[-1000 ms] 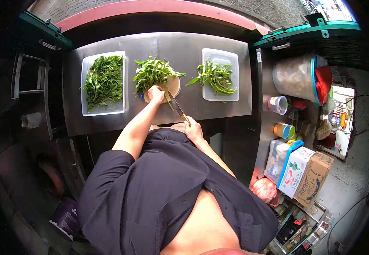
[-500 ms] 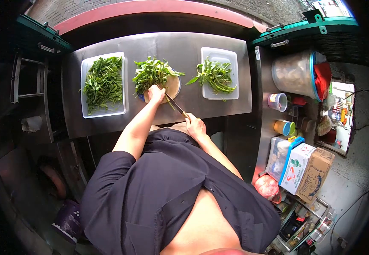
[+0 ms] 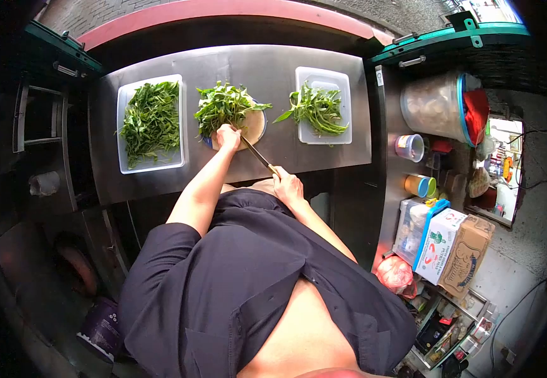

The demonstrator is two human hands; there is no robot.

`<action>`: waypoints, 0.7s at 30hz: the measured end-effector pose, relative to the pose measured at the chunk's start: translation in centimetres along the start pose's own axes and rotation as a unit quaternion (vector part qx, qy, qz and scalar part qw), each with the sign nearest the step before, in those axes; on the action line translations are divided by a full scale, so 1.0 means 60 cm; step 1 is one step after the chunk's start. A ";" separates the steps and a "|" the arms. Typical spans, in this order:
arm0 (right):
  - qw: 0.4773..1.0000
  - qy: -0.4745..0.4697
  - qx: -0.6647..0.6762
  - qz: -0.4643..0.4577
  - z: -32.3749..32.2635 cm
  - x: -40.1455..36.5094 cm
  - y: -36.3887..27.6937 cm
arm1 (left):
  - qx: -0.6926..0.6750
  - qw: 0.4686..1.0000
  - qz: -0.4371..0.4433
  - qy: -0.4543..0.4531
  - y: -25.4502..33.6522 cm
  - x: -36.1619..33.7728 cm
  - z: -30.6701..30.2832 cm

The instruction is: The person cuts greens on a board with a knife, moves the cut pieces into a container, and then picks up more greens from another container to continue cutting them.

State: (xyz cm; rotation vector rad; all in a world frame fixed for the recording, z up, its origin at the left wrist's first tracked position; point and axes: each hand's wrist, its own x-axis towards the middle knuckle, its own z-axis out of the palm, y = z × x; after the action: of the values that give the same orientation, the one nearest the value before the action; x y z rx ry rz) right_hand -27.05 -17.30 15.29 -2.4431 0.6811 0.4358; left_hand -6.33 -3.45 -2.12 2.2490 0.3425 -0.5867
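My left hand (image 3: 228,137) is closed around the stem end of a bunch of leafy greens (image 3: 221,106), pressed down at the near side of a round cutting board (image 3: 256,127). The leaves spread away from me and cover the board's left half. In my right hand (image 3: 288,186) is a knife (image 3: 257,154), gripped by its handle close to my waist. Its blade slants up and left, with the tip right beside my left fingers.
On the steel table (image 3: 248,63), a white tray (image 3: 182,135) of cut greens (image 3: 152,123) stands left. Another tray (image 3: 343,88) with long-stemmed greens (image 3: 321,113) stands right. Tubs, jars and cardboard boxes (image 3: 465,255) line the right-hand shelf.
A green stem end that stuck out beside the blade no longer shows. Both hands keep nearly the same place, the knife shifting only slightly. The whole view has moved a little.
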 end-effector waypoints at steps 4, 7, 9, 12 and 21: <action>1.000 0.008 -0.004 -0.010 0.007 0.004 0.009 | 0.021 0.999 0.016 0.017 0.010 -0.011 -0.007; 1.000 0.017 0.000 -0.015 0.003 0.005 0.012 | 0.034 0.998 0.028 0.033 0.004 -0.007 -0.001; 1.000 0.013 0.004 -0.013 -0.004 0.007 0.009 | 0.024 0.999 0.020 0.029 0.004 -0.006 0.000; 1.000 0.003 -0.008 -0.023 -0.013 0.007 0.004 | 0.025 0.999 0.034 0.020 0.013 -0.014 -0.009; 0.997 -0.015 -0.063 -0.034 -0.009 0.012 0.008 | 0.022 0.999 0.033 0.022 0.013 -0.020 -0.009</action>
State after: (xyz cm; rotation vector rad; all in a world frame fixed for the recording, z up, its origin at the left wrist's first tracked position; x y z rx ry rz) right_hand -26.67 -18.23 15.21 -2.5643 0.5711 0.5001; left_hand -6.84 -3.64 -0.71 2.3083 0.2785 -0.5165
